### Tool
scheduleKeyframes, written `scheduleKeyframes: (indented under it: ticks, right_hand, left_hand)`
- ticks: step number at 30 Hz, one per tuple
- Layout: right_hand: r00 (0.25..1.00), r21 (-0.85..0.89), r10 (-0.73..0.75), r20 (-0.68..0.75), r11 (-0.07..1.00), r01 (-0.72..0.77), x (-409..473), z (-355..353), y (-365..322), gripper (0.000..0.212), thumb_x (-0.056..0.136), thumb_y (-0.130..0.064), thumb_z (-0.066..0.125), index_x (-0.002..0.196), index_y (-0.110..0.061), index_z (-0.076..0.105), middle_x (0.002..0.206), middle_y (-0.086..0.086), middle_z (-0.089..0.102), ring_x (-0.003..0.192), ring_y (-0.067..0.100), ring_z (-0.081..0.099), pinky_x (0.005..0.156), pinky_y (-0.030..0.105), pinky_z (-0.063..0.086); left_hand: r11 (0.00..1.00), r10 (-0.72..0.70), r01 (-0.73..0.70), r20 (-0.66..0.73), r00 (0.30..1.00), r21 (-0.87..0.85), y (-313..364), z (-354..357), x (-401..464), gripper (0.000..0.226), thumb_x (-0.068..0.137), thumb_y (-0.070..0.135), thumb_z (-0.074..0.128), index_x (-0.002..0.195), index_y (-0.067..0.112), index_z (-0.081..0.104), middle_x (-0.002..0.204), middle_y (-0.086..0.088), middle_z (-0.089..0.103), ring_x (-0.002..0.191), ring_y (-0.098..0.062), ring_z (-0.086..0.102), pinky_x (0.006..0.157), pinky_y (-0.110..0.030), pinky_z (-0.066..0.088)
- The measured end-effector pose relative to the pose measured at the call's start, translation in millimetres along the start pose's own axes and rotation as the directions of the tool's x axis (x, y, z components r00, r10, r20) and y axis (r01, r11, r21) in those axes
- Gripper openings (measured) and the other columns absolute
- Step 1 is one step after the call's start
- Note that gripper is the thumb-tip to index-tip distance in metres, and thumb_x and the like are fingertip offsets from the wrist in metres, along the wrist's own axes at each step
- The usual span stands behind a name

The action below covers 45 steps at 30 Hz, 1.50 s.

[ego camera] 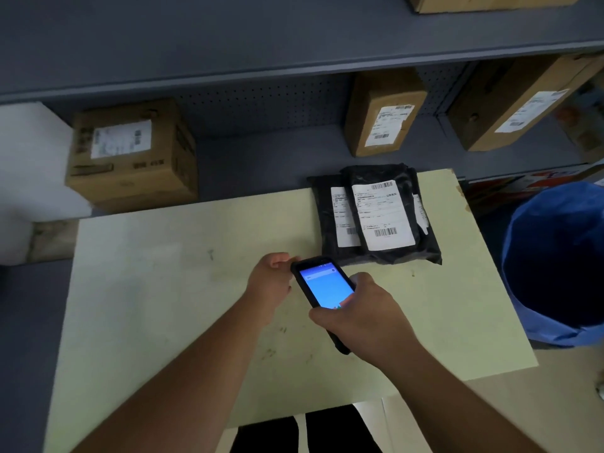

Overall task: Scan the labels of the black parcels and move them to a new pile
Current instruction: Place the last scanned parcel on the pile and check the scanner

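Note:
A stack of black parcels [379,253] with white barcode labels lies at the far right of the pale table [163,273]. The top parcel's label [382,215] faces up. My right hand [362,315] grips a black handheld scanner [323,286] with a lit blue screen, just in front of the stack. My left hand [269,277] touches the scanner's upper left edge with curled fingers. Nothing else is in the left hand.
Grey shelving runs behind the table with cardboard boxes on it: one at the left [130,155], one in the middle [382,116], one at the right [519,103]. A blue bin [555,259] stands right of the table.

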State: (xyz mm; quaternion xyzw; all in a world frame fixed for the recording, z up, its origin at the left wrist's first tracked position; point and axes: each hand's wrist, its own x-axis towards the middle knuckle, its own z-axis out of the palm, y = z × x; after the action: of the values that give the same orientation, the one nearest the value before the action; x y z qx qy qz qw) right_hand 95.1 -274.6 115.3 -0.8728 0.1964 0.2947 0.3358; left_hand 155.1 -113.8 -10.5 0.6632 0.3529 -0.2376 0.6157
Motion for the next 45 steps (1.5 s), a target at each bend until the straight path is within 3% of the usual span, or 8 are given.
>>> scheduleKeyframes:
  ticks: [3, 7, 17, 24, 30, 36, 42, 45]
  right_hand:
    - [1.000, -0.016, -0.010, 0.000, 1.000, 0.010, 0, 17, -4, 0.046, 0.074, -0.045, 0.079, 0.100, -0.024, 0.048, 0.092, 0.000, 0.067, 0.079, 0.019, 0.072, 0.061, 0.033, 0.055]
    - [1.000, -0.034, 0.000, -0.007, 0.999, 0.000, 2, 43, -5, 0.049, 0.072, -0.047, 0.078, 0.103, -0.024, 0.048, 0.095, 0.000, 0.065, 0.078, 0.020, 0.072, 0.068, 0.040, 0.062]
    - [0.998, -0.072, 0.062, -0.020, 0.995, -0.064, 3, 102, 6, 0.056, 0.073, -0.049, 0.076, 0.112, -0.022, 0.047, 0.099, -0.002, 0.062, 0.073, 0.020, 0.073, 0.070, 0.044, 0.065]
    - [0.993, -0.082, 0.117, -0.015, 0.990, -0.117, -1, 142, 26, 0.070, 0.079, -0.049, 0.075, 0.132, -0.016, 0.044, 0.117, 0.001, 0.059, 0.095, 0.026, 0.071, 0.079, 0.045, 0.063]
    - [0.984, -0.045, 0.170, -0.054, 0.984, -0.173, -3, 165, 43, 0.066, 0.080, -0.043, 0.075, 0.131, -0.015, 0.044, 0.115, 0.002, 0.056, 0.099, 0.030, 0.068, 0.083, 0.046, 0.062]
    - [0.980, -0.034, 0.187, -0.066, 0.981, -0.190, -4, 184, 58, 0.069, 0.082, -0.042, 0.077, 0.135, -0.016, 0.041, 0.115, 0.001, 0.051, 0.100, 0.032, 0.068, 0.075, 0.039, 0.055]
    - [0.978, -0.053, 0.182, -0.101, 0.981, -0.188, -1, 199, 60, 0.076, 0.082, -0.045, 0.080, 0.139, -0.018, 0.037, 0.122, 0.002, 0.054, 0.108, 0.032, 0.067, 0.086, 0.044, 0.061]
    - [0.975, -0.117, 0.174, -0.142, 0.975, -0.191, 0, 206, 60, 0.077, 0.083, -0.047, 0.080, 0.141, -0.017, 0.039, 0.132, 0.005, 0.058, 0.119, 0.029, 0.060, 0.092, 0.042, 0.053]
  left_hand:
    - [0.999, 0.010, -0.009, -0.027, 1.000, 0.032, -6, -24, -1, 0.035, 0.094, 0.030, 0.068, 0.127, 0.020, 0.063, 0.122, -0.006, 0.071, 0.110, -0.023, 0.069, 0.084, -0.034, 0.057]
    - [0.993, 0.032, -0.022, -0.075, 0.997, 0.120, -20, -56, -5, 0.048, 0.091, 0.040, 0.070, 0.134, 0.021, 0.061, 0.122, -0.001, 0.068, 0.101, -0.018, 0.069, 0.098, -0.044, 0.059]
    - [0.988, 0.027, -0.011, -0.103, 0.994, 0.151, -56, -105, -17, 0.046, 0.091, 0.039, 0.070, 0.133, 0.025, 0.060, 0.121, 0.002, 0.068, 0.096, -0.013, 0.068, 0.094, -0.042, 0.060]
    - [0.991, -0.019, 0.035, -0.122, 0.992, 0.130, -81, -113, -24, 0.040, 0.089, 0.035, 0.069, 0.127, 0.027, 0.063, 0.113, 0.009, 0.065, 0.100, -0.012, 0.068, 0.092, -0.039, 0.060]
    - [0.986, -0.018, 0.036, -0.117, 0.993, 0.161, -97, -116, -27, 0.035, 0.090, 0.031, 0.070, 0.124, 0.025, 0.065, 0.106, 0.015, 0.063, 0.098, -0.012, 0.067, 0.099, -0.044, 0.058]
    - [0.985, -0.023, 0.044, -0.124, 0.992, 0.165, -111, -119, -29, 0.035, 0.089, 0.032, 0.071, 0.123, 0.026, 0.067, 0.106, 0.013, 0.065, 0.101, -0.012, 0.067, 0.099, -0.046, 0.057]
    - [0.984, -0.045, 0.065, -0.117, 0.992, 0.167, -120, -121, -33, 0.036, 0.087, 0.034, 0.071, 0.122, 0.028, 0.066, 0.108, 0.012, 0.065, 0.105, -0.017, 0.068, 0.099, -0.046, 0.058]
    - [0.986, -0.066, 0.080, -0.100, 0.993, 0.143, -119, -119, -36, 0.046, 0.076, 0.041, 0.069, 0.121, 0.029, 0.066, 0.108, 0.012, 0.067, 0.104, -0.016, 0.069, 0.099, -0.046, 0.057]
